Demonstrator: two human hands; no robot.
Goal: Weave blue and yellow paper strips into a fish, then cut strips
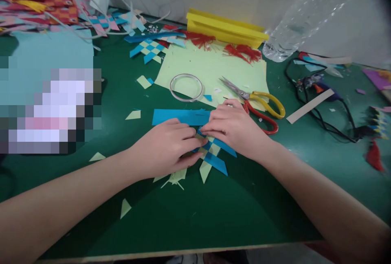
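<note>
A woven piece of blue and pale-green paper strips [214, 157] lies on the table, its slanted strip ends fanning toward me. My left hand [166, 146] grips its left side, thumb and fingers closed at the weave. From the right, my right hand [236, 129] pinches its upper part with bent fingers. Both sets of fingertips nearly meet and hide part of the weave. Just behind them lies a flat blue paper strip [171, 117], its right end under my right hand. Scissors [249, 96] with one yellow and one red handle rest beyond my right hand.
A roll of clear tape or ring [186, 87] lies by pale-green paper sheets [214, 64]. Behind stand folded yellow paper [226, 27] and a plastic bottle [305, 15]. A blurred-out phone-like object [55, 113] is left; a black cord [317, 113] lies right. Paper scraps [125, 208] are scattered around.
</note>
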